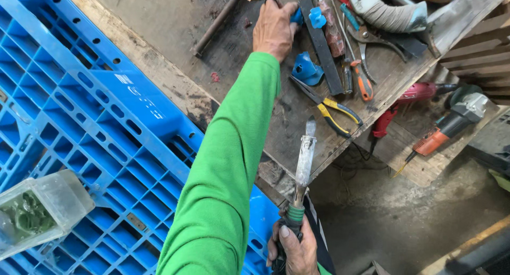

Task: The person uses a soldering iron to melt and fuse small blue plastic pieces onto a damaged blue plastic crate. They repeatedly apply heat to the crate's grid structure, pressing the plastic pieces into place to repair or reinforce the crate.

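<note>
While the left hand (273, 26) reaches far forward on a green-sleeved arm, its fingers close narrowly on a small blue plastic piece (296, 16) at the far end of the wooden workbench (170, 20).

Right hand (297, 248): held close to the body, fist wrapped around the green grip of a soldering-type heat tool (304, 166). Long axis runs straight away from the person; metal tip points toward the bench edge.

Blue plastic piece: lies directly ahead of the tool tip and well apart from it; left hand already on it, right hand far behind.

Beside the left hand, to its right: second blue piece (317, 17), black flat bar (322, 46) lying lengthwise away, third blue fragment (306, 70) nearer the body.

Between tool tip and left hand: yellow-handled pliers (332, 109), orange-handled screwdriver (362, 84), grey snips (366, 44).

Left of the left hand: dark metal rod (218, 23), angled.

Left of the sleeve: blue plastic pallet (79, 121), bearing a clear container (40, 208) with green contents.

Right of the right hand, lower level: red drill (406, 102), orange angle grinder (451, 121).
</note>
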